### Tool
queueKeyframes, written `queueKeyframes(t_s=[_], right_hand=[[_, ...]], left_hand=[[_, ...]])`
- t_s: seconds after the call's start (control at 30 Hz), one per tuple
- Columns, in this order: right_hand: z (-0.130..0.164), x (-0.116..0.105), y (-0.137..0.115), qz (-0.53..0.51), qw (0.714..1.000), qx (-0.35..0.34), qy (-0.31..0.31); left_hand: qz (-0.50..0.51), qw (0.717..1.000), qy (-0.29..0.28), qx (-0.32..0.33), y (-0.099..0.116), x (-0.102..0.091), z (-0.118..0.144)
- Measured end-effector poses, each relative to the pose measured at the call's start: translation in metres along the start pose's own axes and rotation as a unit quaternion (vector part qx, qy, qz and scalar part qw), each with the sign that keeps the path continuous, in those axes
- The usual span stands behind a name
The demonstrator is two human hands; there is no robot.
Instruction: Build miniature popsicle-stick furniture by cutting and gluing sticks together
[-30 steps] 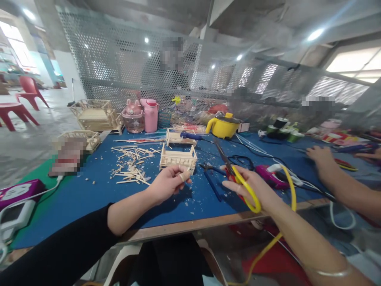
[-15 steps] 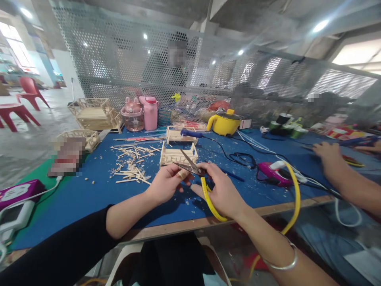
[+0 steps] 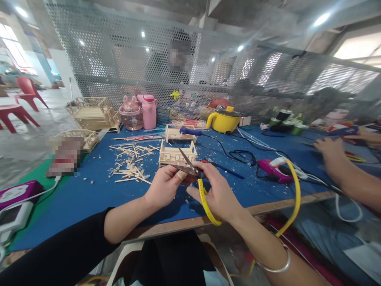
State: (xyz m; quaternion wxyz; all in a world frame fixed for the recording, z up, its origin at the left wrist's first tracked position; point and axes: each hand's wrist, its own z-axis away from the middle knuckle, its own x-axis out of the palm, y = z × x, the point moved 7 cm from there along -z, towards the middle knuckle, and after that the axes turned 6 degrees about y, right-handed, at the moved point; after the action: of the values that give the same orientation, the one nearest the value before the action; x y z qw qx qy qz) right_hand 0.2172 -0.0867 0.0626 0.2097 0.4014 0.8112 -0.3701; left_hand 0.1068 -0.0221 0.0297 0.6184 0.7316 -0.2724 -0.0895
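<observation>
My right hand grips scissors with yellow-wrapped handles, their dark blades spread apart and pointing up and left. Close by, my left hand is closed in a pinch at the lower blade. Whatever lies between its fingers is too small or hidden to make out. Just beyond both hands stands a small wooden stick frame with raised ends. Behind it sits a similar wooden piece, with a blue glue gun resting against it.
Cut wooden sticks litter the blue tabletop. Behind are a pink jug and a yellow pot. A cable runs to a purple power strip. A co-worker's hand is at right; more wooden frames stand left.
My right hand and the scissors have shifted slightly left and down. My left hand stays at the lower blade, and the blades remain apart.
</observation>
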Motion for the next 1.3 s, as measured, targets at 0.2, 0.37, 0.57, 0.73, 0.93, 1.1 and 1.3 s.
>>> queueKeyframes(t_s=[0.2, 0.37, 0.57, 0.73, 0.93, 1.1, 1.3], right_hand=[[0.001, -0.003, -0.002, 0.006, 1.0, -0.001, 0.004], [-0.001, -0.023, 0.025, 0.091, 0.995, 0.026, 0.04], [0.013, -0.06, 0.054, 0.07, 0.983, 0.11, 0.132], [0.029, -0.066, 0.054, 0.07, 0.98, 0.176, 0.053], [0.018, -0.024, 0.02, 0.037, 0.99, 0.136, -0.029], [0.009, -0.002, 0.006, -0.012, 0.995, 0.099, -0.009], [0.003, -0.013, 0.015, -0.199, 0.95, 0.224, 0.091]], left_hand=[[-0.013, 0.998, 0.036, 0.039, 0.004, -0.003, 0.001], [-0.097, 0.99, 0.095, 0.03, 0.0, -0.02, -0.01], [-0.098, 0.99, 0.1, -0.001, -0.007, -0.022, -0.013], [-0.073, 0.993, 0.095, 0.008, -0.005, -0.018, -0.012], [-0.031, 0.998, 0.042, 0.035, 0.003, -0.005, -0.006], [-0.042, 0.997, 0.024, 0.056, 0.005, -0.002, -0.002], [-0.214, 0.963, -0.006, 0.164, 0.018, 0.0, 0.006]])
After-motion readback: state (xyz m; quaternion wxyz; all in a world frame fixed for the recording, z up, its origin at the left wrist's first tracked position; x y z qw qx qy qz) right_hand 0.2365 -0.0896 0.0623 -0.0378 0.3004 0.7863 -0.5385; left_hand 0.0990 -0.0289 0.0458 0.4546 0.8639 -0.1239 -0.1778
